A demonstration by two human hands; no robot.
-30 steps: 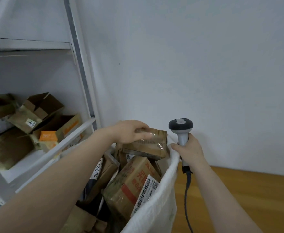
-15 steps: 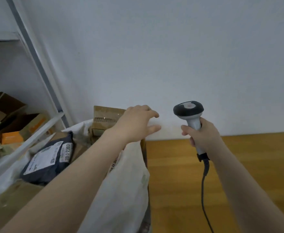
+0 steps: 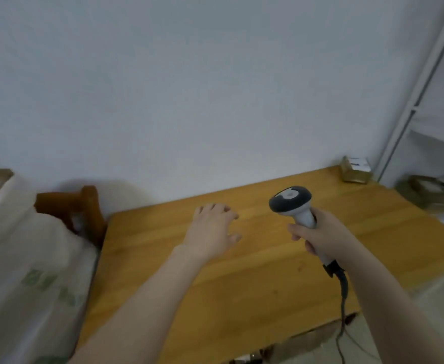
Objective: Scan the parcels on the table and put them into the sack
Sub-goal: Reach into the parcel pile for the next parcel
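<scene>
Left grip [image 3: 213, 229] empty, fingers loosely spread, over middle of tabletop [image 3: 241, 274]. Right grip [image 3: 320, 236] wrapped round scanner [image 3: 290, 199] handle, cable [image 3: 343, 298] trailing off near edge. Parcel [image 3: 354, 170] at far right corner by wall, well apart from both; sack [image 3: 26, 258] at far left. Risks: long reach could nudge parcel off corner; cable could snag on edge; carry across to sack could drop it.

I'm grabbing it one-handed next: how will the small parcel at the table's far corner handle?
The parcel looks boxy and sits flat, so probably stiff, unlikely to roll. Its seemingly taped, shiny surface may be slippery. Being small, it's likely light.
</scene>
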